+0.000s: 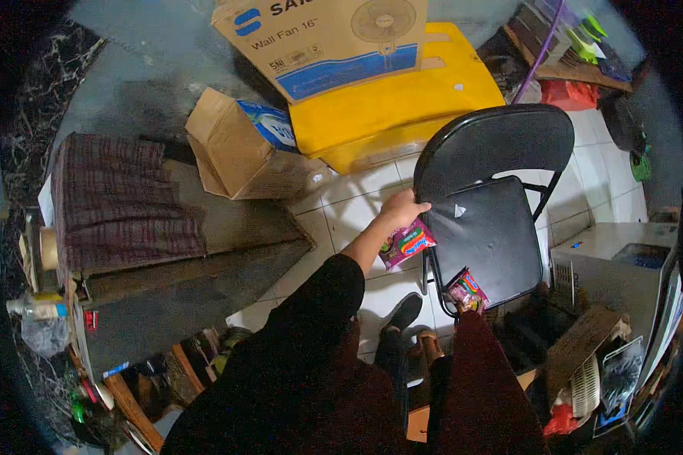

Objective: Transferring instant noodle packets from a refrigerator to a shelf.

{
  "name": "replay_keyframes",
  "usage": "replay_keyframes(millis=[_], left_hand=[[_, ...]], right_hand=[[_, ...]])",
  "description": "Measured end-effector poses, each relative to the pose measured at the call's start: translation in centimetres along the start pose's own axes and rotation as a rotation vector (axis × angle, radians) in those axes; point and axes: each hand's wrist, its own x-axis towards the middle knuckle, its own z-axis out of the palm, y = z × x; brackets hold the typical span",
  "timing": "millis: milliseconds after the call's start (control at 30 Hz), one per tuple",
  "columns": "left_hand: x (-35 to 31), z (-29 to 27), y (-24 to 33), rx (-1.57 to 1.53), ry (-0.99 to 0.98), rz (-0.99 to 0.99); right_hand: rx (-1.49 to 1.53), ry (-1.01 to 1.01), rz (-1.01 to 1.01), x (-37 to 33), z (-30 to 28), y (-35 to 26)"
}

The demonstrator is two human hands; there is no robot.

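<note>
Two sleeves: the dark left sleeve (303,311) reaches up and forward to the chair; the maroon right sleeve (482,371) rises closer to the body, ending at the seat's front.
Left hand (402,208): wrist above the seat's left side, thumb pointing right along the chair frame; closed on a purple instant-noodle packet (407,244) that hangs below the palm — whether the fingers also hook the frame, I cannot tell.
Right hand (474,305): mostly hidden at the cuff, right behind a second noodle packet (467,288); how far its fingers are closed, I cannot tell.
Black folding chair (489,239): unfolded, backrest away from the body; the first packet overlaps the seat's left edge, the second its near-left corner.
Left edges: pale floor tiles (326,227) run between the chair and a grey-topped table (235,227), with an open carton (224,148) beyond.
Far edge: a yellow flat-topped stand (402,106) just behind the backrest, a fan carton (341,49) on it.
Right edge: a white cabinet (615,262) near the seat — a narrow gap between.
</note>
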Motion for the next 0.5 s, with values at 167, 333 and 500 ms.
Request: replay_keyframes(millis=[167,333,500], left_hand=[[-1.5,-2.8,-4.1,-0.006,-0.026,0.073],[-2.9,-5.7,-9.3,-0.149,-0.031,0.107],[-5.8,-10.9,-13.0,-0.027,0.009,0.072]], right_hand=[[0.000,0.008,0.012,-3.6,2.2,3.9],[-0.017,0.000,0.038,-6.5,5.2,6.5],[-0.061,-0.034,0.079,-7.8,10.4,8.8]])
